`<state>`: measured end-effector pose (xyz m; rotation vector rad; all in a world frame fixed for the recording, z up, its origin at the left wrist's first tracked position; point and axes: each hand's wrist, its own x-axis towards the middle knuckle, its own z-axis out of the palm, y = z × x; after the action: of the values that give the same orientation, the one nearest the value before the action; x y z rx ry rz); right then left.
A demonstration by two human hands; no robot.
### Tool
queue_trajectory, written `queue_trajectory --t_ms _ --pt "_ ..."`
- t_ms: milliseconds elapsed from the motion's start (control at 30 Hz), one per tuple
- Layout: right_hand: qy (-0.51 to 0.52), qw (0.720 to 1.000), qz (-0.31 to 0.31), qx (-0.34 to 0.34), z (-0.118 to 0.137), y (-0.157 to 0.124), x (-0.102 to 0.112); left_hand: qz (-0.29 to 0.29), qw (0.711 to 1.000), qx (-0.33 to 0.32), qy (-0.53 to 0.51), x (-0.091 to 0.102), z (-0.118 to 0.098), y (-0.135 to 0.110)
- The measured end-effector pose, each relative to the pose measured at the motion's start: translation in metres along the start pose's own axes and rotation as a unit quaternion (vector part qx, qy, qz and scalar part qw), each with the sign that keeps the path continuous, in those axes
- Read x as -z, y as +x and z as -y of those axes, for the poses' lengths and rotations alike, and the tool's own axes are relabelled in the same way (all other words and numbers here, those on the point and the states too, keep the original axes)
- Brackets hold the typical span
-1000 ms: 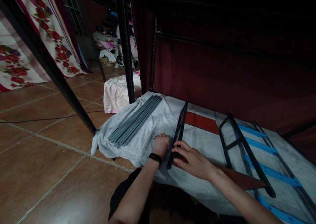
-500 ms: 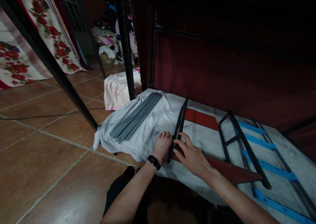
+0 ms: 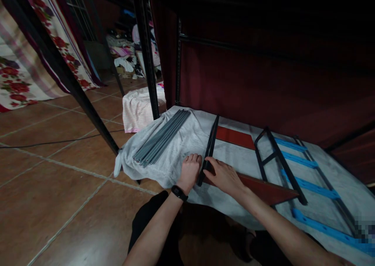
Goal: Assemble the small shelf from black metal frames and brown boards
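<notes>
A narrow black metal frame (image 3: 213, 139) stands on the grey cloth, joined to a reddish-brown upper panel (image 3: 236, 137) and a lower panel (image 3: 263, 190). My left hand (image 3: 190, 169) is curled closed against the frame's left side near its front end; its fingertips and anything in them are hidden. From the right, my right hand (image 3: 224, 176) has thumb and bent fingers around the frame's dark edge. Further right, a second black frame (image 3: 281, 162) meets the lower panel's far end. Left of my hands lies a bundle of grey metal rods (image 3: 162, 139).
Black frames with blue slats (image 3: 312, 186) lie at the right on the grey cloth (image 3: 310, 223). Black metal posts (image 3: 88, 109) rise at the left, and a dark red curtain (image 3: 263, 86) hangs behind. A striped cloth-covered box (image 3: 136, 109) stands on the tiled floor (image 3: 58, 203).
My view has shifted slightly. My right hand's thumb and fingers have come closer to the frame's edge, while the left hand stays closed beside it.
</notes>
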<state>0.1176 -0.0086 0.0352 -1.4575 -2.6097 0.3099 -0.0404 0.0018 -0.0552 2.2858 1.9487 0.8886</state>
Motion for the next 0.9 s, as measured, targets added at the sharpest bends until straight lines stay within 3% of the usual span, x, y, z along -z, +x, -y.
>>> queue_trajectory --t_ms 67,100,167,233,267,333,433,900 --pt "0.016 1.0 0.014 -0.004 -0.002 0.002 0.003 -0.047 0.979 0.085 -0.179 0.001 0.005 0.0" --pt "0.025 0.999 0.022 -0.005 -0.003 0.003 0.004 -0.064 0.946 0.138 -0.287 0.002 0.009 0.0" --pt "0.039 0.999 0.035 -0.001 -0.006 0.004 0.006 -0.078 0.835 0.23 -0.494 0.005 0.015 0.001" --pt "0.048 0.998 0.045 0.011 -0.009 0.005 0.007 -0.069 0.716 0.271 -0.64 0.013 0.019 0.001" --pt "0.051 0.997 0.047 0.019 -0.01 0.005 0.008 -0.06 0.673 0.274 -0.685 0.017 0.019 0.0" --pt "0.053 0.997 0.051 0.03 -0.013 0.005 0.008 -0.04 0.625 0.271 -0.731 0.027 0.016 -0.003" --pt "0.053 0.996 0.054 0.04 -0.016 0.007 0.007 -0.016 0.612 0.257 -0.748 0.034 0.008 -0.007" --pt "0.101 0.991 0.019 0.085 -0.032 0.007 -0.007 -0.012 0.632 0.223 -0.742 0.022 -0.003 -0.007"
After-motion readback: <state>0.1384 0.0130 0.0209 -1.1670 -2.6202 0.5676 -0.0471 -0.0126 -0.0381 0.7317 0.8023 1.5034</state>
